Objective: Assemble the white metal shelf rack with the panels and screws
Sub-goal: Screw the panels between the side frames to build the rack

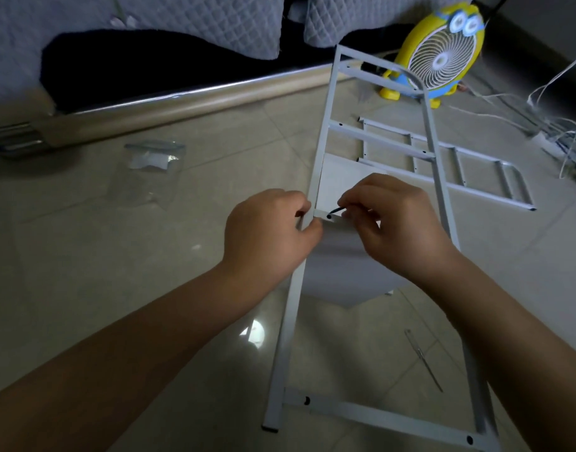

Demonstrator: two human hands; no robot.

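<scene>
A white ladder-like side frame (pixel 326 132) of the rack runs from the bottom of the view up toward the fan. A white shelf panel (pixel 339 265) sits against its middle crossbar. My left hand (pixel 267 236) grips the frame's left rail at that crossbar. My right hand (pixel 391 223) pinches a small black hex key (pixel 337 211), whose tip sits in a black screw (pixel 329 216) on the crossbar. A second white side frame (pixel 450 171) lies flat on the floor to the right.
A yellow cartoon fan (pixel 443 50) stands at the far end of the frame. White cables (pixel 554 122) tangle at right. A clear plastic bag (pixel 153 161) lies on the tiles at left. A thin screwdriver (pixel 423 360) lies near my right forearm. A sofa edge (pixel 182 99) crosses behind.
</scene>
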